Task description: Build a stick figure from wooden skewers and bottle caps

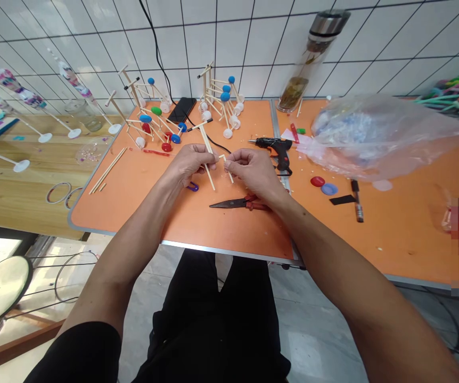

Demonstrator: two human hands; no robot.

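Observation:
My left hand (191, 164) and my right hand (251, 170) hold a small frame of thin wooden sticks (207, 151) above the orange tabletop (133, 197). The left fingers pinch its long sticks, and the right fingertips pinch a short stick (225, 165) at its joint. Just below my right hand lie red-handled shears (241, 203). A small purple clip (193, 186) sits beneath my left hand. My fingers hide part of the joint.
Stick models with coloured balls (219, 98) and a black phone (181, 109) stand at the back. A black glue gun (273, 151) lies to the right, beside a large plastic bag (385, 138). Loose sticks (107, 170) lie left, near the table's front edge.

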